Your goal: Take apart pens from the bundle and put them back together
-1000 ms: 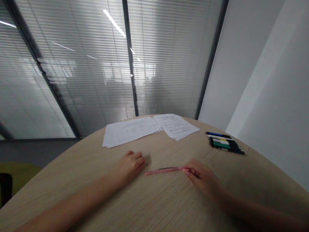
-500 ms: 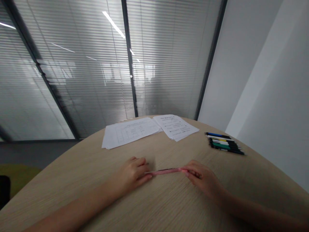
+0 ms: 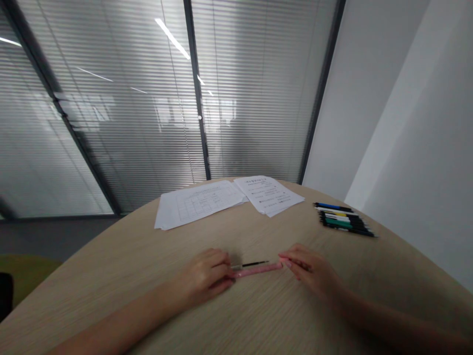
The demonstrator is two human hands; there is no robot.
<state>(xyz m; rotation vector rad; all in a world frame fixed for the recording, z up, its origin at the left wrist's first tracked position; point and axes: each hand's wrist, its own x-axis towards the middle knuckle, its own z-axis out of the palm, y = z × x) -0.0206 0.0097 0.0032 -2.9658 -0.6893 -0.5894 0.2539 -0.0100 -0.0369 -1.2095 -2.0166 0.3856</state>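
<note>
1. Holding the pink pen barrel (image 3: 258, 269) at both ends, you keep it flat on the pale wood-grain table (image 3: 258, 315), between your hands and toward the near side.
2. Your left hand (image 3: 203, 276) is curled, with its fingers pressed together around the barrel's left end. Your right hand (image 3: 308, 268) pinches the right end with its fingertips. Gripping both ends looks meant to stop the round barrel from rolling.
3. A slim black refill (image 3: 251, 264) lies just beyond the barrel, with one end near your left hand. You cannot tell from this view whether your fingers touch it.
4. Farther off, a printed grid sheet (image 3: 199, 204) and a printed text sheet (image 3: 268, 195) lie side by side, their edges meeting. They sit well apart from your hands, perhaps to keep them out of the way.
5. To the right, a row of pens (image 3: 345, 219) lies closely aligned, seemingly grouped for easy reach.
</note>
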